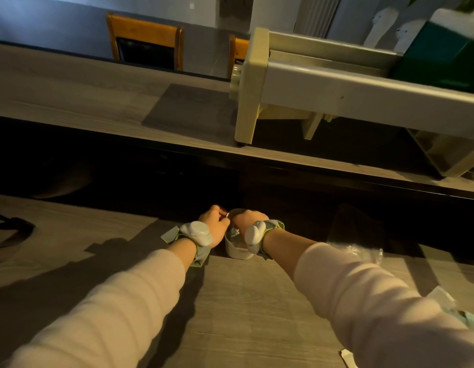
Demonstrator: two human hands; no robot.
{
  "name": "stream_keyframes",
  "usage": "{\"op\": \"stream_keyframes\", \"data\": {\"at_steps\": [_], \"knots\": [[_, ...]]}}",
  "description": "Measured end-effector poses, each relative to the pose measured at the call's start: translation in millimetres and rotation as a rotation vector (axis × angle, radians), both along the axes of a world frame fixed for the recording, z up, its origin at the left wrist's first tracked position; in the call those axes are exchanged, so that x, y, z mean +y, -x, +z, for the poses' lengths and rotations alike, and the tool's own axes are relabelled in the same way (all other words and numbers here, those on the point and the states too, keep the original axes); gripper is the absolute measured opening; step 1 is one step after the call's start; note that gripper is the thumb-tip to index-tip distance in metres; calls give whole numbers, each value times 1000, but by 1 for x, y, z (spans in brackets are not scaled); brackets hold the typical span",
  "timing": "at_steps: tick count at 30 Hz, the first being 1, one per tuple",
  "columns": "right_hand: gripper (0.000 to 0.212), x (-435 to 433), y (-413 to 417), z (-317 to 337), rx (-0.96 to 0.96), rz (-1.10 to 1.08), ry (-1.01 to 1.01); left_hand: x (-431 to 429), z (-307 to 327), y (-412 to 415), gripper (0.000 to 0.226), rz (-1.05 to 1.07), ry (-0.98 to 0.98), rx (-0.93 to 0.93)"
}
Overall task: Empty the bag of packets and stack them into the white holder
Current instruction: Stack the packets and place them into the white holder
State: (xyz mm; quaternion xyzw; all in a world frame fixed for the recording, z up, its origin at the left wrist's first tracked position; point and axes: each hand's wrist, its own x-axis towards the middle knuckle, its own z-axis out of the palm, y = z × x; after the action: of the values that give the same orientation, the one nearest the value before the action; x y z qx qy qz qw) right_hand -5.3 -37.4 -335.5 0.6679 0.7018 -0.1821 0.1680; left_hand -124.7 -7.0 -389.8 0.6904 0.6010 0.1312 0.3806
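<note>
The white holder (237, 251) stands at the far edge of the wooden table, with clear packets showing inside it. My left hand (216, 221) is at the holder's left rim, fingers pinched on a small white packet edge. My right hand (248, 217) is curled over the holder's top, on the packets inside. A crumpled clear plastic bag (359, 252) lies to the right behind my right forearm. Another packet (455, 309) lies at the right edge beside my sleeve, and a white one (347, 358) pokes out at the bottom.
A raised wooden counter (97, 102) runs across behind a dark gap. A cream plastic rack (257, 83) stands on it at the right, with a grey mat (188, 112) to its left. A dark strap (10, 229) lies at the table's left edge.
</note>
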Motion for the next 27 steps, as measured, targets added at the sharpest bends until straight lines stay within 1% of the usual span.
{"op": "stream_keyframes", "data": {"at_steps": [4, 8, 10, 12, 13, 15, 17, 18, 20, 23, 25, 27], "knots": [[23, -2, 1, 1, -10, 9, -37, -1, 3, 3, 26, -15, -2, 1], [23, -1, -3, 8, -15, -11, -11, -1, 5, 4, 29, -43, -6, 35], [26, -2, -7, 11, 10, -35, -11, -3, 9, 2, 31, -32, -40, 51], [32, -5, -14, 12, 62, -65, -63, -10, 18, -1, 25, 24, -115, 12], [34, -3, -19, 12, 125, -99, -101, -11, 23, -2, 19, 61, -157, -32], [34, -13, -33, 16, 353, -219, -157, -22, 33, -6, 11, 104, -243, -135], [34, -29, -48, 25, 575, -304, -184, -35, 41, -11, 14, 97, -290, -223], [33, -40, -57, 28, 645, -322, -185, -45, 45, -16, 16, 81, -284, -259], [29, -58, -72, 32, 711, -325, -191, -60, 50, -25, 14, 49, -230, -308], [26, -98, -107, 32, 756, -368, -164, -91, 49, -50, 16, -25, -124, -381], [26, -127, -130, 30, 788, -430, -139, -116, 45, -69, 20, -88, -40, -407], [23, -159, -158, 23, 813, -512, -140, -142, 37, -93, 17, -144, 45, -431]]}}
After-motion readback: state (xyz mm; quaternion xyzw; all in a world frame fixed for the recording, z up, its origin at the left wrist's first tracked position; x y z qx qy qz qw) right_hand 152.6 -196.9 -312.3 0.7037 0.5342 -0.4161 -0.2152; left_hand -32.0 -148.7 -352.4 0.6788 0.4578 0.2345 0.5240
